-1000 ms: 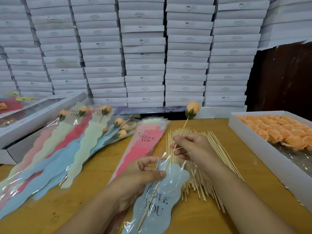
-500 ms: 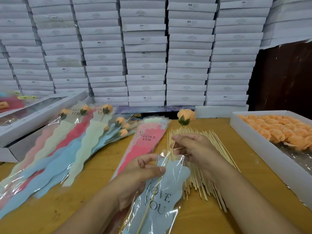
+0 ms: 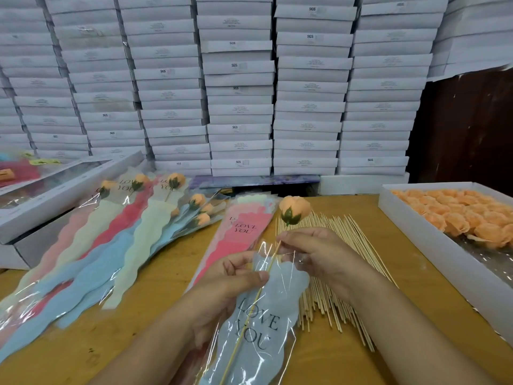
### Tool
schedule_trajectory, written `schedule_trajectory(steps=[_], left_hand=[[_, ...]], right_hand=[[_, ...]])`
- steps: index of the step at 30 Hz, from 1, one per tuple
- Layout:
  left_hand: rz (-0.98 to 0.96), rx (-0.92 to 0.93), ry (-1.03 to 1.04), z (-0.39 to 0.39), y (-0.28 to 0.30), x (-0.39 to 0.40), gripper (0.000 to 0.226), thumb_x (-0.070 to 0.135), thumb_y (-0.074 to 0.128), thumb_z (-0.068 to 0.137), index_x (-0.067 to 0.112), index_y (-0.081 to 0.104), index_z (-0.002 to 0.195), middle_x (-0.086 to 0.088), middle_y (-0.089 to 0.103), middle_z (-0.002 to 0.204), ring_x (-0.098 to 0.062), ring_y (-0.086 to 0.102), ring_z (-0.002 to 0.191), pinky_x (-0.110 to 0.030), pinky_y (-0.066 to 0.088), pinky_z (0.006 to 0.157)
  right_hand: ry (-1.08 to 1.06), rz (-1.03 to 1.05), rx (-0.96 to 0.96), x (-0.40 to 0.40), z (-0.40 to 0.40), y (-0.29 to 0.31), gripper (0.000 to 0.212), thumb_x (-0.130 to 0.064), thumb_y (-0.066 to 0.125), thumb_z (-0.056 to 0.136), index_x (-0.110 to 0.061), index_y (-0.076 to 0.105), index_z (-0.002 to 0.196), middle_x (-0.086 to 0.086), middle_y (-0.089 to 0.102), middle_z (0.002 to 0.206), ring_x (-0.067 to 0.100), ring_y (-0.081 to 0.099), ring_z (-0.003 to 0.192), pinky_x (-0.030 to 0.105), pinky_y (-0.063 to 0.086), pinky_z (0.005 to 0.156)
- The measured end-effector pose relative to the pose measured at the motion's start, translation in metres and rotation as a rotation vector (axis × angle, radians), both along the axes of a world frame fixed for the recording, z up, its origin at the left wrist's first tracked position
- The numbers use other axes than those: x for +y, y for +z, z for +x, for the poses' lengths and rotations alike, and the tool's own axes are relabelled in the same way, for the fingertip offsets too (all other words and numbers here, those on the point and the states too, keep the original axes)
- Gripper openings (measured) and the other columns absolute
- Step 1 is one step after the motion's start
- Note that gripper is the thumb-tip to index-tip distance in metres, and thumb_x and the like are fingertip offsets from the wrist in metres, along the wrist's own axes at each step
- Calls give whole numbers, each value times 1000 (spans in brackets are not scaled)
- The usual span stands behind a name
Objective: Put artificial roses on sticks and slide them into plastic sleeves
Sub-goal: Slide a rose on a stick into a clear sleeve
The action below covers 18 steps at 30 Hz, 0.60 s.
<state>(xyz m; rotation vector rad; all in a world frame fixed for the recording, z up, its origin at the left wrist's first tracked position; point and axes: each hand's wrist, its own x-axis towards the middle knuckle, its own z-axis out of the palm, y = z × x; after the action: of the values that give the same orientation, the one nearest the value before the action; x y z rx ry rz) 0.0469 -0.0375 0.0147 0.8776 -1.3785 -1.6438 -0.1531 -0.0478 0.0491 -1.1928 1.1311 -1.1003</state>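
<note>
Rose (image 3: 293, 210): lower than a second ago — just above the sleeve (image 3: 258, 315) mouth.
Stick (image 3: 251, 301): deeper inside the sleeve.
Right hand (image 3: 313, 257): fingers pinch the stick.
Left hand (image 3: 233, 284): fingers hold the sleeve.
Meaning: insertion nearly complete — probably.

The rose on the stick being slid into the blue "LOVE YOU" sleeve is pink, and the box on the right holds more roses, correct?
Not quite: the head view shows the rose is orange, not pink. The rest holds: its stick runs into the blue sleeve, and the box on the right holds more roses.
</note>
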Motion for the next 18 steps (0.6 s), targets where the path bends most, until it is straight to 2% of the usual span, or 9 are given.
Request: schedule_trajectory(steps=[2, 4, 5, 7, 9, 11, 15, 18], left_hand=[[18, -12, -1, 0, 0, 1, 38, 16, 80, 79, 8, 72, 115, -28, 70, 116, -38, 68, 96, -47, 53, 90], [48, -35, 46, 0, -1, 2, 52, 24, 88, 72, 11, 70, 120, -33, 66, 119, -43, 54, 97, -52, 40, 89], [59, -47, 64, 0, -1, 2, 56, 27, 89, 70, 13, 70, 121, -33, 65, 121, -42, 49, 97, -50, 35, 89], [40, -38, 37, 0, -1, 1, 47, 22, 85, 74, 12, 72, 118, -27, 69, 118, -40, 63, 90, -44, 48, 86], [29, -16, -2, 1, 0, 1, 40, 16, 81, 77, 10, 72, 116, -23, 71, 116, -33, 73, 95, -37, 58, 83], [18, -4, -25, 1, 0, 1, 40, 15, 80, 79, 9, 72, 117, -23, 71, 117, -32, 72, 99, -38, 58, 86], [32, 24, -21, 1, 0, 1, 43, 14, 81, 77, 8, 70, 119, -26, 70, 117, -34, 71, 97, -44, 57, 91], [36, 36, -12, 1, -1, 0, 44, 14, 81, 77, 7, 70, 120, -26, 70, 118, -34, 71, 98, -44, 57, 92]], right_hand=[[-47, 6, -84, 0, 0, 0, 12, -18, 73, 89, -13, 78, 79, 6, 74, 78, 12, 64, 61, 20, 51, 51], [-57, 14, -105, 0, -1, 0, 11, -16, 73, 88, -12, 78, 79, 6, 73, 78, 13, 64, 62, 20, 51, 50], [-49, 21, -111, 0, -1, 0, 11, -14, 73, 88, -11, 78, 79, 7, 73, 78, 13, 64, 61, 20, 51, 50], [-19, 35, -109, 1, -2, 1, 9, -12, 73, 87, -9, 79, 80, 8, 73, 79, 14, 64, 63, 19, 50, 50], [13, 41, -90, 2, -1, 2, 7, -12, 73, 86, -6, 78, 87, 9, 74, 81, 14, 65, 65, 18, 49, 50], [38, 43, -77, 2, -1, 3, 12, -13, 73, 86, -4, 76, 93, 8, 74, 82, 12, 67, 64, 18, 50, 51], [83, 53, -14, 4, 0, 2, 8, -20, 74, 86, -13, 78, 85, 5, 76, 85, 13, 67, 69, 24, 53, 63], [8, 62, -39, 3, 0, 2, 19, -26, 73, 87, -10, 75, 98, 6, 77, 89, 13, 67, 69, 24, 53, 60]])
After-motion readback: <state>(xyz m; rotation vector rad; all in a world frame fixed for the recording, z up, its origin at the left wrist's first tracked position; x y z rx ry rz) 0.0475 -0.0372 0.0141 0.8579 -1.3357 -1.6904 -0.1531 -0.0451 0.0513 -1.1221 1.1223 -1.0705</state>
